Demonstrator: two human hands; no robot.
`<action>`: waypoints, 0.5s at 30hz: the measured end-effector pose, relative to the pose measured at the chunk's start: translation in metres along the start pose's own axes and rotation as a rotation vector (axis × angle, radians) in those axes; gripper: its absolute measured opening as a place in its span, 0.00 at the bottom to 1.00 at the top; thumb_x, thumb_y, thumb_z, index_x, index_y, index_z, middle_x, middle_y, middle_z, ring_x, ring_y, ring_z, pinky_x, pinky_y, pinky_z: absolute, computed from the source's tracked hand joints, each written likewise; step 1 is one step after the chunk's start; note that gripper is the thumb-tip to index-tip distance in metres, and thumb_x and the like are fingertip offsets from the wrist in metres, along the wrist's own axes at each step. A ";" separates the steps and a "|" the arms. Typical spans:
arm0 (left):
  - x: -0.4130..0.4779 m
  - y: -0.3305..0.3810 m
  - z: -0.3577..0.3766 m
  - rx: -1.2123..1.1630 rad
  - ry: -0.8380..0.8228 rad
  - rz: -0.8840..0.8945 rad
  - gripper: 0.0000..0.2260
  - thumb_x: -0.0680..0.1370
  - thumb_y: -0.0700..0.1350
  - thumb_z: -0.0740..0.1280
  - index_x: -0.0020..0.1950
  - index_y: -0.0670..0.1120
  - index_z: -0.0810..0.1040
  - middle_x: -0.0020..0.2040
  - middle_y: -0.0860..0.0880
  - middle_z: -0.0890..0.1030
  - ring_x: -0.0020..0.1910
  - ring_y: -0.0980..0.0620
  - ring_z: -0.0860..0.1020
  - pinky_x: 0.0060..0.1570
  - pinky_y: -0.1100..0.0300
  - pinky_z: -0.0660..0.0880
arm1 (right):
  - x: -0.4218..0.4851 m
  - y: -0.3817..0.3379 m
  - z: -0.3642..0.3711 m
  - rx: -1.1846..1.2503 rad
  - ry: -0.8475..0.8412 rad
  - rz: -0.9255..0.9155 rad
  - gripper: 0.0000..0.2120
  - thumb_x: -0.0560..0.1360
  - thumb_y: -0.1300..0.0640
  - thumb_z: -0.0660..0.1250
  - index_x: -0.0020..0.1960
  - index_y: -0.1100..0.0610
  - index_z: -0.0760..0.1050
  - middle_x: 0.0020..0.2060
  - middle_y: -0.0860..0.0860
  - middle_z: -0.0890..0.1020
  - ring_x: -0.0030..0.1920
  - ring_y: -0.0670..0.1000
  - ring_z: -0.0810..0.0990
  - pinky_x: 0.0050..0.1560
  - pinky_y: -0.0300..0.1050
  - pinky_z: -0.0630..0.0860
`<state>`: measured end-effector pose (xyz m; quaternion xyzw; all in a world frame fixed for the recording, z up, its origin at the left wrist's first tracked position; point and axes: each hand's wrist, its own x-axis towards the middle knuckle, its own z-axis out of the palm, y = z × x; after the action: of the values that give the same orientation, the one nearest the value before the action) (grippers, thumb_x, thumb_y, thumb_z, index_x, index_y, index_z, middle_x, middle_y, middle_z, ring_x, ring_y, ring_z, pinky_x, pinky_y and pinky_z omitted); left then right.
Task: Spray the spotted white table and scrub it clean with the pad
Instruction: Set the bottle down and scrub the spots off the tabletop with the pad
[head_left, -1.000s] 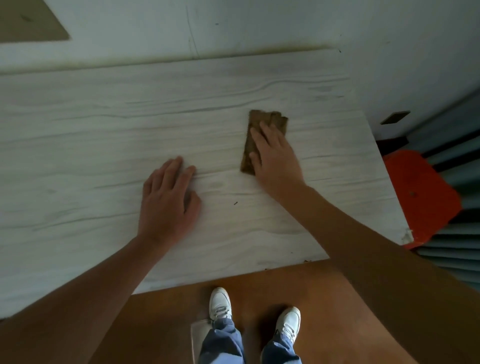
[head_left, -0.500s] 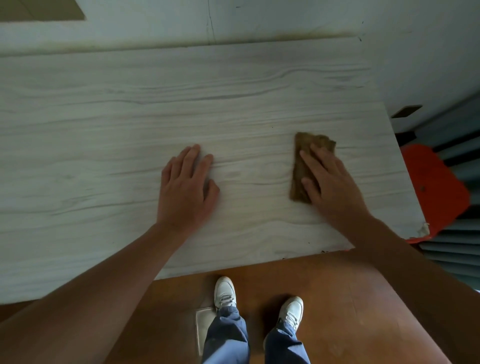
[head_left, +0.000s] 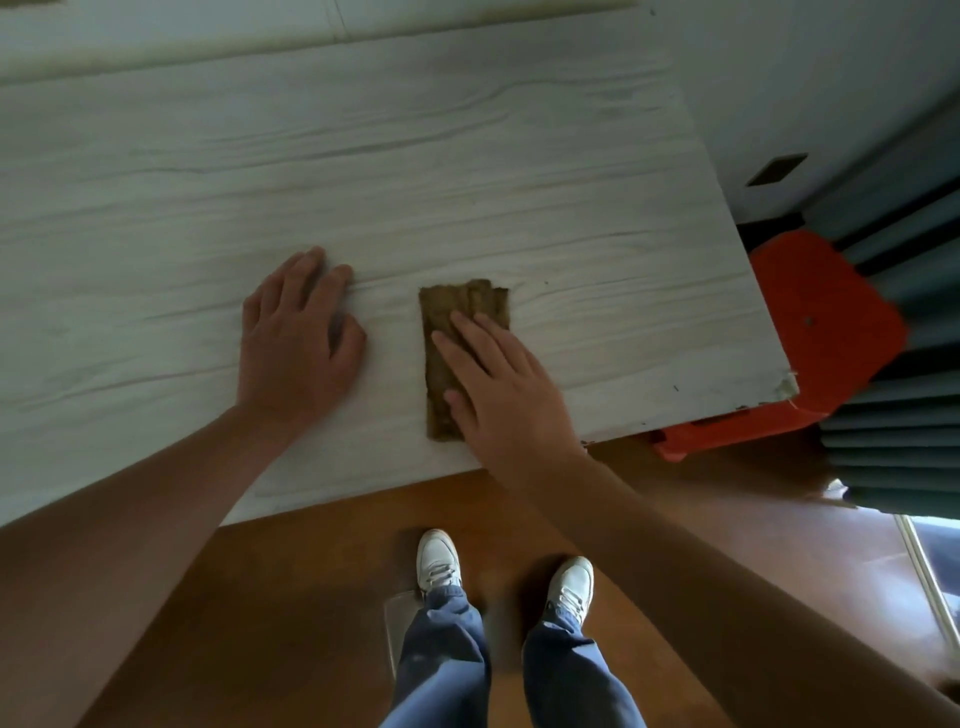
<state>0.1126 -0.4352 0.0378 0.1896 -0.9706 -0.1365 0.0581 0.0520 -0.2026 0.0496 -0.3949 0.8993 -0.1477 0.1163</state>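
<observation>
Right hand (head_left: 501, 400) lay flat on the pad (head_left: 441, 312), fingers (head_left: 467, 345) straight and a little spread. They pressed down and were not curled round it, so nothing was gripped. Left hand (head_left: 296, 343) lay flat on the worktop (head_left: 467, 156) just left of the pad and apart from it, its fingers relaxed, holding nothing.

Pad sat on the near right part of the worktop, long side running near to far, near end close to the near edge.

Risks, as judged:
- With flat pressure only and no grip, the pad could slip out from under the hand on a hard stroke.
- It could also skid off the near edge onto the floor (head_left: 311, 571).
- The ragged far end might fold under and leave strips unscrubbed.
- A stroke to the right could snag fibres on the chipped near right corner (head_left: 783, 383).
- Weight on the left hand might shift the worktop; could not tell if it was fixed.

Pad was brown-olive, thin and rectangular, with a coarse fibrous look. It looked worn, the far edge frayed and uneven, and was probably limp rather than stiff. Worktop was white with grey wood-grain streaks, and a few small dark specks (head_left: 546, 283) lay right of the pad. Could not tell wet from dry. Orange plastic seat (head_left: 826, 322) stood just beside the right edge.
</observation>
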 end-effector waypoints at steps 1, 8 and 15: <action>0.001 -0.001 0.000 -0.001 0.010 -0.005 0.25 0.79 0.51 0.58 0.76 0.46 0.70 0.79 0.43 0.66 0.79 0.41 0.63 0.76 0.44 0.59 | -0.010 0.013 -0.004 0.001 -0.010 -0.001 0.27 0.81 0.46 0.51 0.79 0.51 0.62 0.78 0.51 0.63 0.78 0.53 0.58 0.77 0.55 0.60; -0.001 0.011 -0.001 0.042 0.014 -0.032 0.26 0.77 0.51 0.56 0.74 0.44 0.71 0.78 0.39 0.68 0.77 0.37 0.65 0.75 0.41 0.61 | -0.077 0.145 -0.059 -0.018 -0.004 0.222 0.26 0.84 0.45 0.53 0.81 0.48 0.54 0.80 0.48 0.55 0.79 0.52 0.53 0.77 0.56 0.58; -0.027 0.089 0.007 0.012 -0.039 -0.046 0.26 0.78 0.52 0.56 0.74 0.44 0.70 0.78 0.39 0.67 0.76 0.37 0.65 0.76 0.40 0.59 | -0.106 0.198 -0.086 -0.033 0.028 0.360 0.26 0.84 0.47 0.52 0.81 0.50 0.54 0.80 0.50 0.55 0.80 0.53 0.52 0.78 0.56 0.57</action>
<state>0.1047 -0.3441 0.0547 0.2096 -0.9677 -0.1354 0.0350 -0.0399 0.0187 0.0685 -0.2273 0.9593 -0.1155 0.1218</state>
